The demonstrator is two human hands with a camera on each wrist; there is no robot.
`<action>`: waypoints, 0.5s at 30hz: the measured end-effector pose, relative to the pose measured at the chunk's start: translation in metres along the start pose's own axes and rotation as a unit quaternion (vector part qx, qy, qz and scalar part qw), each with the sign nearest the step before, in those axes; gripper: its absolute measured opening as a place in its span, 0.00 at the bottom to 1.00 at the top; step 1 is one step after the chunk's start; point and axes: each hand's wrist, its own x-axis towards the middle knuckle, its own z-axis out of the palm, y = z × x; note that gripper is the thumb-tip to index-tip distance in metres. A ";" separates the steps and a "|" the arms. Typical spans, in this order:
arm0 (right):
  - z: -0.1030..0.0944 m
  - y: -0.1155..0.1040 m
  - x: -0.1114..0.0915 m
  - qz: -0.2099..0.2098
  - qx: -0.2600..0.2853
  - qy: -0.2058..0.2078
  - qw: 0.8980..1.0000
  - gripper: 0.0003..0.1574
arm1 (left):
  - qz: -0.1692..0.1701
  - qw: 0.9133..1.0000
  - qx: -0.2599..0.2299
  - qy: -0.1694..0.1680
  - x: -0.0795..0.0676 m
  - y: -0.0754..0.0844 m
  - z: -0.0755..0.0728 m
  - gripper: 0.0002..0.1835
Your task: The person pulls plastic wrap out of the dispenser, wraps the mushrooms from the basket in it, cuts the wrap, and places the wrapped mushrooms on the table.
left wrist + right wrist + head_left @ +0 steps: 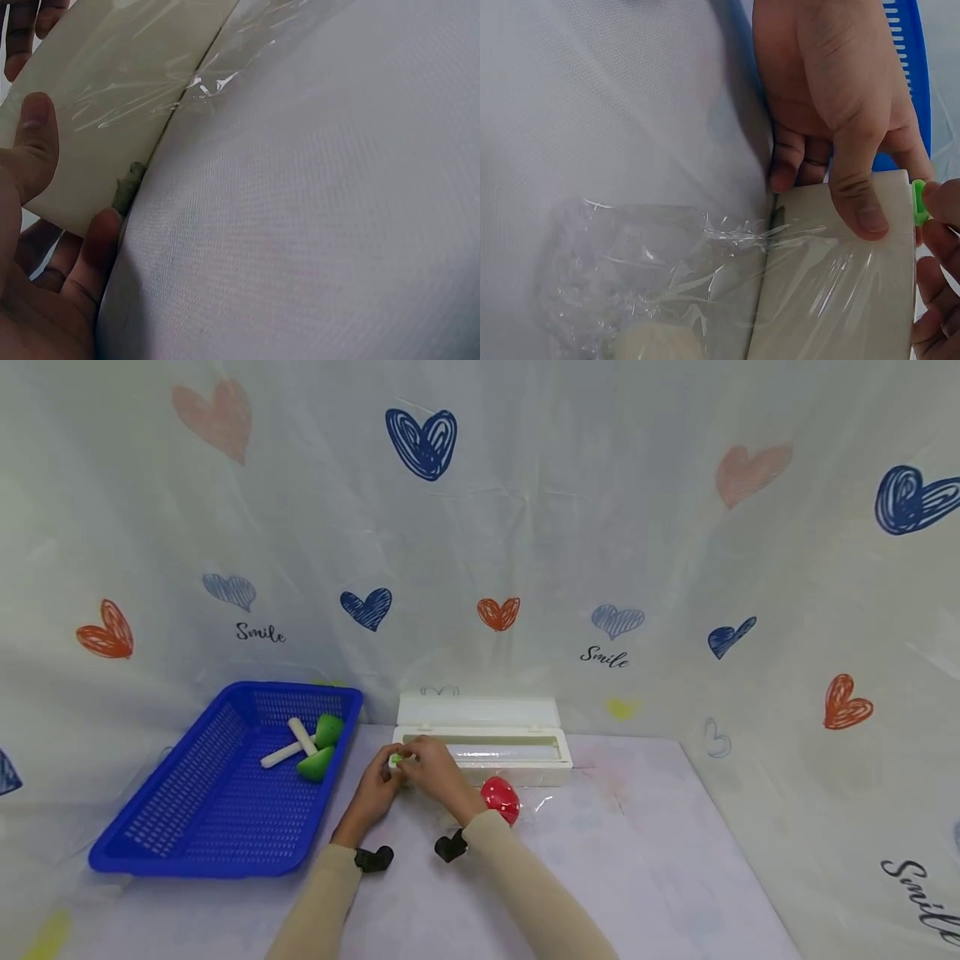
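Note:
A white cling film dispenser [517, 774] stands on the table with its lid [480, 712] raised. My left hand [373, 797] grips the dispenser's left end, its thumb [36, 131] against the front wall. At that same end, my right hand [438, 770] pinches a small green slider [919, 202] on the top edge. Clear cling film [705, 255] hangs down the front wall and spreads over the table. A red toy mushroom cap with white dots [500, 799] lies in front of the dispenser, by the right wrist, with film around it.
To the left stands a blue plastic basket [217, 863] holding green-capped toy mushrooms [316, 765] with white stems. A curtain [540, 552] printed with hearts hangs close behind the dispenser. The white tabletop [645, 860] extends to the right.

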 end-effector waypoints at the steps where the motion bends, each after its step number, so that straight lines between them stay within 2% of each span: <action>1: 0.001 0.000 0.000 0.004 -0.001 -0.002 1.000 0.12 | -0.001 1.000 -0.005 0.001 -0.001 0.000 0.001 0.26; 7: 0.002 -0.001 0.001 -0.013 -0.035 0.016 0.999 0.10 | 0.017 0.999 -0.032 0.011 -0.001 -0.001 0.004 0.27; 15: 0.003 -0.001 0.004 -0.064 -0.082 0.055 0.993 0.03 | 0.015 0.999 0.029 0.017 0.000 0.000 0.004 0.27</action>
